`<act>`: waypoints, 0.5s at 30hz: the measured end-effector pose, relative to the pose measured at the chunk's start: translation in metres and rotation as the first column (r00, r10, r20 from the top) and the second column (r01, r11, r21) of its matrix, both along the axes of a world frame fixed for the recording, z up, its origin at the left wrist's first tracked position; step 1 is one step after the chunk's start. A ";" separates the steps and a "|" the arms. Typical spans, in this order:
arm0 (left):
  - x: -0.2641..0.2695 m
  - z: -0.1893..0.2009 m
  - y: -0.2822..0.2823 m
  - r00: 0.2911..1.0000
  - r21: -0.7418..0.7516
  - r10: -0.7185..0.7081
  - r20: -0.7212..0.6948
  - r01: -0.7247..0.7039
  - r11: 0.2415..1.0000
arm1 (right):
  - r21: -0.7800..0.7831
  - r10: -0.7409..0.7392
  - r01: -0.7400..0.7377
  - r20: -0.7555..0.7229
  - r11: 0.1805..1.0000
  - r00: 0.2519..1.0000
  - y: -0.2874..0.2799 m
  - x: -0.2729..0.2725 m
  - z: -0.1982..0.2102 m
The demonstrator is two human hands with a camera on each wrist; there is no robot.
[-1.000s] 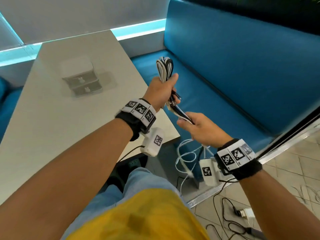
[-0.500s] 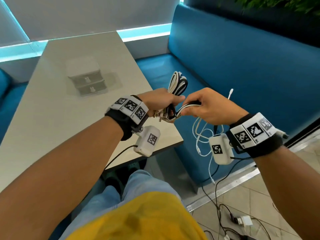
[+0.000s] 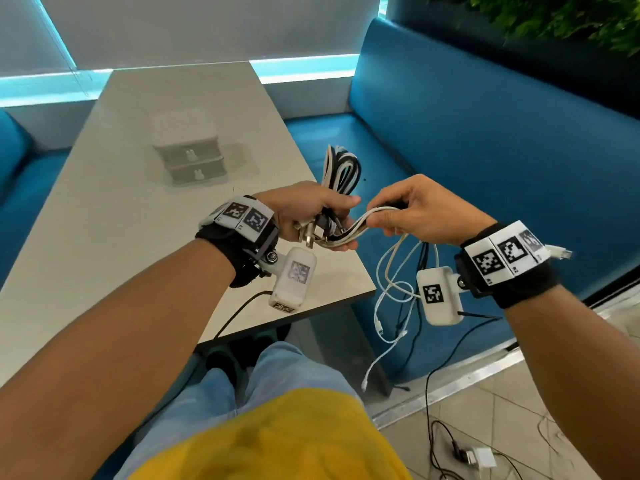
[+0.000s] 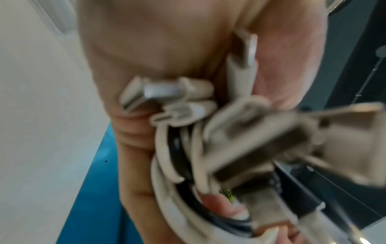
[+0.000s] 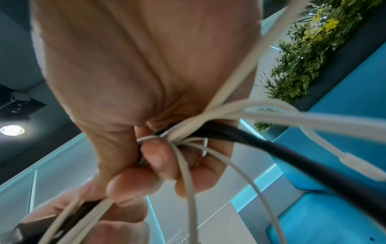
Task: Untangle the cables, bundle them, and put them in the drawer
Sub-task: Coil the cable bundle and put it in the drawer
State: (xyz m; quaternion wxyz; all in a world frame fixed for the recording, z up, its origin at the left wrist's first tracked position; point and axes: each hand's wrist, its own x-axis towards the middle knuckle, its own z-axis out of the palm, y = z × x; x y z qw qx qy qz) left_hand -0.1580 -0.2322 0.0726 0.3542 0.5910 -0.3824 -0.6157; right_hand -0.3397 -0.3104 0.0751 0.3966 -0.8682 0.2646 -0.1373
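My left hand (image 3: 313, 216) grips a folded bundle of black and white cables (image 3: 341, 169) over the table's near right corner; loops stick up above the fist and several plugs (image 4: 167, 100) poke out below. My right hand (image 3: 398, 216) pinches the strands (image 5: 188, 130) running out of that bundle, just right of the left hand. Loose white and black cable ends (image 3: 394, 292) hang from the right hand toward the floor. The small white two-drawer unit (image 3: 188, 150) stands on the table (image 3: 104, 220) farther back, both drawers closed.
A blue bench seat (image 3: 485, 150) runs along the right side, with plants (image 3: 571, 19) above its back. On the tiled floor at lower right lie a white charger (image 3: 481, 457) and thin black wires. My knees are under the table edge.
The left hand has come down with the bundle. The right hand rose from below it and now pinches the strands level with it. The loose ends dangle higher.
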 end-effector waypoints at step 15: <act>0.010 -0.031 0.011 0.995 -0.052 -0.081 -0.053 0.079 0.996 | 0.088 -0.160 0.153 0.084 0.984 0.984 0.005 0.039 0.002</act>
